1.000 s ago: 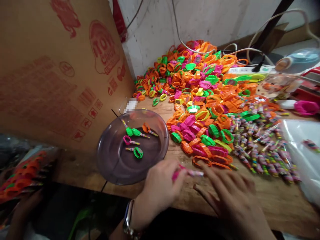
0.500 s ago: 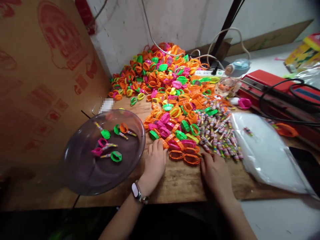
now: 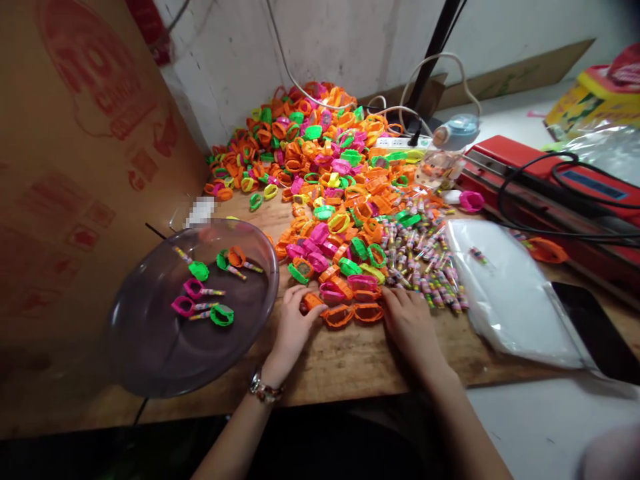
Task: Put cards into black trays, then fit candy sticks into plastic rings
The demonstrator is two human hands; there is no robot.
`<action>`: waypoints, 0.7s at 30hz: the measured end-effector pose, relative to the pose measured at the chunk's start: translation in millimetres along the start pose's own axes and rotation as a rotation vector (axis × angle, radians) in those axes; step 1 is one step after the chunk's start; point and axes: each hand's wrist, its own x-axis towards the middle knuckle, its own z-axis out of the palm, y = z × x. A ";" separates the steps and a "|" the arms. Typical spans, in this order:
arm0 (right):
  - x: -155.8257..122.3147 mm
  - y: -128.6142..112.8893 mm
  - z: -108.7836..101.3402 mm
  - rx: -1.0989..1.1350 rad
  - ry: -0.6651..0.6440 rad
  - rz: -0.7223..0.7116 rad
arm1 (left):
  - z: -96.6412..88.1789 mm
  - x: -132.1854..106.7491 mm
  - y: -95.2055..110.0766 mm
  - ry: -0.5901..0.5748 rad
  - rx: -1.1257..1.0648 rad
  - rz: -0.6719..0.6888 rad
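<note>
My left hand (image 3: 290,327), a watch on its wrist, rests on the wooden table at the near edge of a big pile of orange, pink and green plastic rings (image 3: 325,173); its fingertips pinch a small orange ring (image 3: 311,302). My right hand (image 3: 410,323) lies beside it with curled fingers touching the pile's edge near the wrapped candy sticks (image 3: 430,267); what it holds, if anything, is hidden. To the left stands a round purple tray (image 3: 150,347) with several rings fitted with candy sticks (image 3: 203,300).
A large cardboard box (image 3: 75,167) fills the left side. A stack of clear plastic bags (image 3: 505,293) lies at the right, a red machine (image 3: 545,187) with black cables behind it. A power strip (image 3: 400,141) and white cords sit by the wall.
A pink ring with a candy stick left my left hand and now lies in the tray. Both hands moved forward to the pile's edge; the left now pinches an orange ring.
</note>
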 end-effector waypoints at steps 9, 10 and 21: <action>-7.6 -7.9 -43.1 0.763 0.023 0.254 | -11.7 -25.5 32.4 -0.009 -0.676 -0.304; -8.3 -15.0 -52.5 0.932 -0.046 0.229 | -11.8 -27.3 39.3 -0.045 -0.776 -0.347; -0.5 -74.8 -78.2 1.051 -0.025 0.137 | -18.7 -37.2 56.6 0.007 -0.670 -0.150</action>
